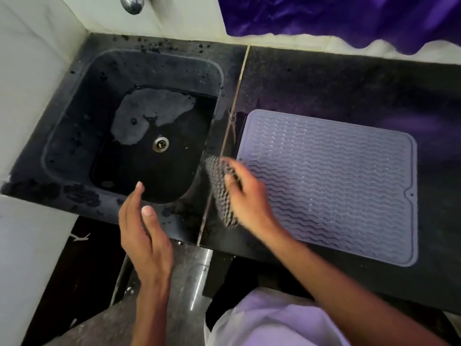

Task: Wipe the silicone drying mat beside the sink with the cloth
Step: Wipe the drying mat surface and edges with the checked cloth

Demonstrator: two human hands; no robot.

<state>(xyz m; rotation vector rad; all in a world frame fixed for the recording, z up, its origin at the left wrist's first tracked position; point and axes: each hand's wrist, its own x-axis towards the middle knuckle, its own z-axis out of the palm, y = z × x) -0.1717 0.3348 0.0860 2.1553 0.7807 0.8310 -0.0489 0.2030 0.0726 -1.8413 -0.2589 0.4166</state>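
A lavender silicone drying mat [331,181] with wavy ridges lies flat on the black counter, right of the sink. My right hand [247,198] is shut on a grey textured cloth [220,188], held at the mat's left edge, over the strip of counter between sink and mat. The cloth hangs down, partly blurred. My left hand [144,236] hovers open with fingers together over the sink's front rim, holding nothing.
The black sink [74,121] holds a shallow pool of water around a metal drain [161,144]. A chrome tap [132,3] sits at the top left. Purple fabric [336,16] hangs along the back wall. White tiled walls enclose the left side.
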